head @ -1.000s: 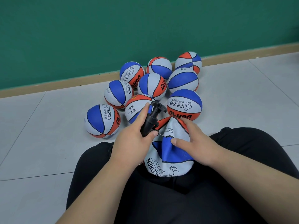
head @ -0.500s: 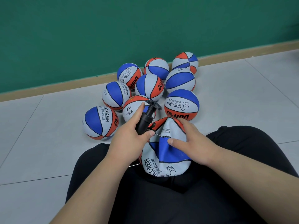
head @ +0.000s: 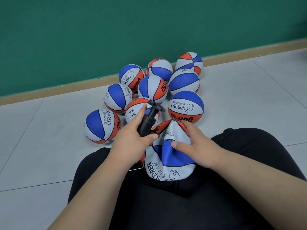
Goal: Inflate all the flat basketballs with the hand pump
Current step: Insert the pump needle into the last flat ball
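Seated person, seen from above, with a flat basketball [head: 167, 163] lying crumpled on the lap [head: 182, 205] between the two forearms.

Left hand [head: 131, 140]: wrapped round the barrel of a black pump [head: 147, 122]. The forefinger lies straight up along the barrel towards the T-handle, and the thumb is pressed across the lower end. The other fingers are hidden behind the barrel. The pump leans up and away from the lap.

Needle [head: 162, 138]: a thin pin running from the foot of the pump to the valve on the flat basketball. Its tip is at the valve; whether it has entered cannot be told.

Right hand [head: 197, 146]: holds the flat basketball, with the thumb pressed on the blue panel just beside the valve and the fingers curled over the far fold.

Background: nine round basketballs [head: 186, 107] clustered on the grey tiled floor [head: 41, 138], just beyond the knees, before a green wall [head: 99, 39].
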